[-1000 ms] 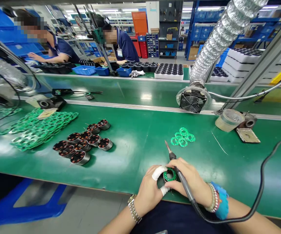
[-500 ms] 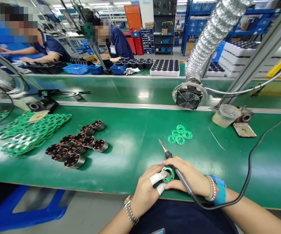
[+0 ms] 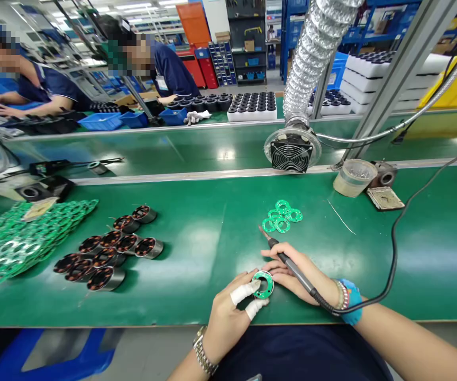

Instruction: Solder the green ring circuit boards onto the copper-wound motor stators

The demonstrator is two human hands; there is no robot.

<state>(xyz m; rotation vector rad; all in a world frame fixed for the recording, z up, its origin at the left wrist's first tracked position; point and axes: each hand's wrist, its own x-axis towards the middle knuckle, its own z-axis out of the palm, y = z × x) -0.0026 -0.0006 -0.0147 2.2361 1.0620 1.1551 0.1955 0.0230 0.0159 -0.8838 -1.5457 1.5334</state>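
Observation:
My left hand (image 3: pixel 234 304), with white tape on two fingers, grips a motor stator topped by a green ring-shaped circuit board (image 3: pixel 267 286) near the table's front edge. A soldering iron (image 3: pixel 296 272) lies in my right hand (image 3: pixel 305 275), its tip pointing up and left, away from the board. The right fingertips are beside the stator; whether they touch it I cannot tell. Beyond the iron's tip lies a small pile of loose green ring boards (image 3: pixel 282 217). Several motor stators with copper windings (image 3: pixel 107 254) stand on the left of the table.
Stacked green board panels (image 3: pixel 34 238) lie far left. A fan with a foil duct (image 3: pixel 292 154) hangs at the back. A plastic cup (image 3: pixel 354 178) and a small sponge tray (image 3: pixel 385 198) stand back right. The iron's cable (image 3: pixel 395 248) crosses the right side. Two people work opposite.
My right hand's fingers have loosened and drawn back from the stator, still with the soldering iron. My left hand keeps hold of the stator. The camera view has turned slightly right.

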